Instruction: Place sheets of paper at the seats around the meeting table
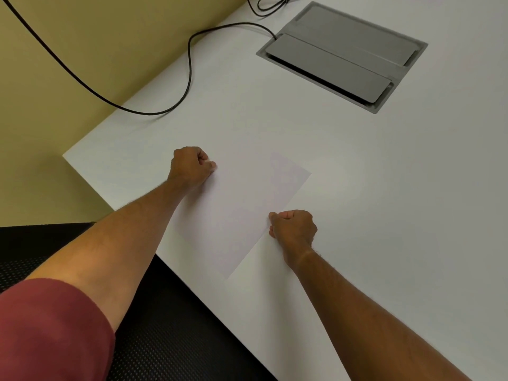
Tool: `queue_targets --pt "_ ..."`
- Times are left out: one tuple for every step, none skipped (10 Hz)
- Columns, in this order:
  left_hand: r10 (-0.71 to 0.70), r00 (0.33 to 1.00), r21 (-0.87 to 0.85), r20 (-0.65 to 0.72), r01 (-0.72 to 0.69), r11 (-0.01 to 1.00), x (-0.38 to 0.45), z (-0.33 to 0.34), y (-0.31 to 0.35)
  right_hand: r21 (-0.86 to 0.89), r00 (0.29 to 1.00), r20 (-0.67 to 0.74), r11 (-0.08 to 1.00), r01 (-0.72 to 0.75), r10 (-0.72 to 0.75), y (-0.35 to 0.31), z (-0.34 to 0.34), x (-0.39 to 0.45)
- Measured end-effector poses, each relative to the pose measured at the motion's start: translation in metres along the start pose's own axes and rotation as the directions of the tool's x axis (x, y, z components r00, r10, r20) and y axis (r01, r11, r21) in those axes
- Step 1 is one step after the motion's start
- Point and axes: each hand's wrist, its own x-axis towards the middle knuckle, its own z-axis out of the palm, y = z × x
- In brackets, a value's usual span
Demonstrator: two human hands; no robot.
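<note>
A white sheet of paper [239, 213] lies flat on the white meeting table [384, 188], near the table's corner and front edge. My left hand [189, 167] pinches the sheet's left edge with curled fingers. On the opposite side, my right hand [294, 226] pinches the right edge between thumb and curled fingers. Both fists sit low on the tabletop.
A grey cable hatch [341, 55] is set into the table at the back right. A black cable [189, 67] runs from it over the table's left edge. A black mesh chair [165, 334] stands below the front edge. The floor [68, 64] is yellowish.
</note>
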Motion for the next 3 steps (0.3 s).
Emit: queue_targets --pt "0.133 0.991 0.110 0.027 -0.135 0.985 -0.009 -0.002 0.005 -0.037 0.995 -0.006 0.994 0.100 -0.100 -0.003 -0.004 -0.004" --pt "0.266 0.962 0.213 0.064 -0.273 0.938 -0.029 -0.003 0.015 -0.114 0.965 0.038 0.958 0.262 -0.260 -0.006 -0.012 -0.012" --pt "0.362 0.927 0.345 0.100 -0.374 0.861 -0.043 -0.005 0.029 -0.229 0.896 0.053 0.868 0.441 -0.441 -0.015 -0.024 -0.017"
